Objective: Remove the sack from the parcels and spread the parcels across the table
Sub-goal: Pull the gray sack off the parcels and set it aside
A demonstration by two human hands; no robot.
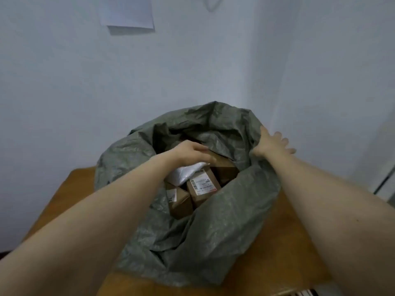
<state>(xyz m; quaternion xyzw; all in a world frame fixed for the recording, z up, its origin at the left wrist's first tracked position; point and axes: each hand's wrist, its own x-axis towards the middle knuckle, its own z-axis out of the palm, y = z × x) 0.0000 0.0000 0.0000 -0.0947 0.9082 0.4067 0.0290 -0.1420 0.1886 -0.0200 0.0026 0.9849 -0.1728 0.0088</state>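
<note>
sack (224, 227) sits on the wooden surface (277, 263), mouth open, brown parcels (203, 185) still down inside it. left hand (190, 152) is in the sack's mouth, fingers curled over the parcels, can't tell if it's gripping. right hand (270, 144) pushes on the sack's right rim, fingers straight and spread.

We log one grey-green sack (213, 242), one wooden table (277, 253), one left hand (190, 152) and one right hand (271, 144). In the sack's mouth we count three brown parcels: small parcel (180, 206) at 7 o'clock, labelled parcel (203, 186) central, far parcel (225, 169) at 2 o'clock. We also count one white packet (186, 173) at 10 o'clock.
</note>
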